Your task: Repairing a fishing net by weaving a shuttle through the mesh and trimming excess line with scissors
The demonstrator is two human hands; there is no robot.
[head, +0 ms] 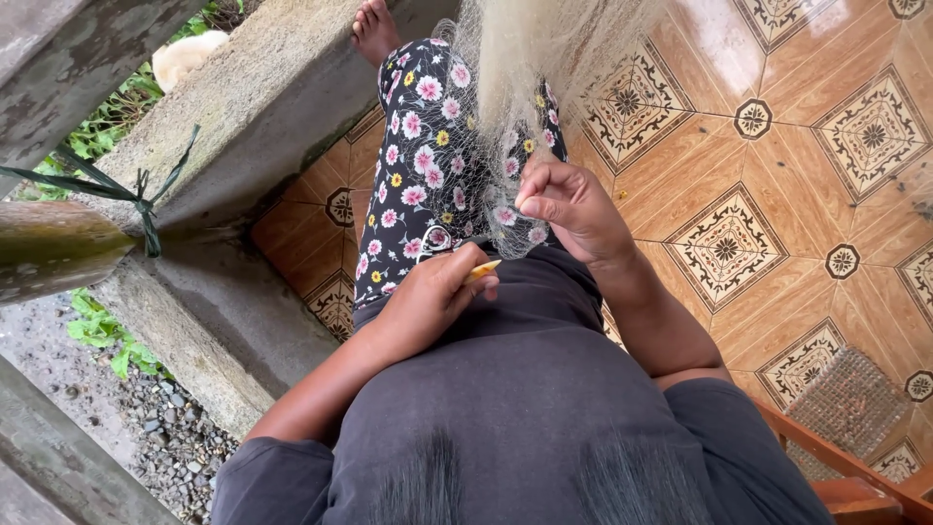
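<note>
Left hand (432,292) is closed around a yellow tool (483,268). Right hand (569,199) is curled, pale fishing net (486,126) pinched between fingertips over the floral-trousered lap (413,165).

shirt (525,418): dark grey, short-sleeved | trousers (413,156): black, pink floral | barefoot

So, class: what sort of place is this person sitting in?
Probably a house porch at its outdoor edge: patterned floor tiles, a low concrete wall, gravel and plants beyond. The hands work a fishing net.
</note>
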